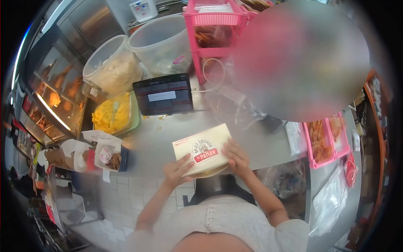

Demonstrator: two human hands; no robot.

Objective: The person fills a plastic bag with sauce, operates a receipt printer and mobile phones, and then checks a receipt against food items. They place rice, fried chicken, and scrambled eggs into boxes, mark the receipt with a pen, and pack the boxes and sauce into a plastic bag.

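Observation:
A cream cardboard takeaway box [204,145] with a red and black "Spicy Chicken" print on its lid is tilted at the front edge of the steel counter, between my hands. My left hand [178,170] grips its lower left corner, fingers on the lid. At the right end of the box, my right hand [236,156] holds the side with its fingers over the lid's edge. A paler rim shows below the lid at the near side. What is inside the box is hidden.
Behind the box stands a black tablet [163,95]. A tub of yellow food [113,112], clear bins [161,42] and open food boxes [110,156] are on the left. Pink baskets [321,143] and plastic bags [329,197] lie right. A large patch at upper right is blurred.

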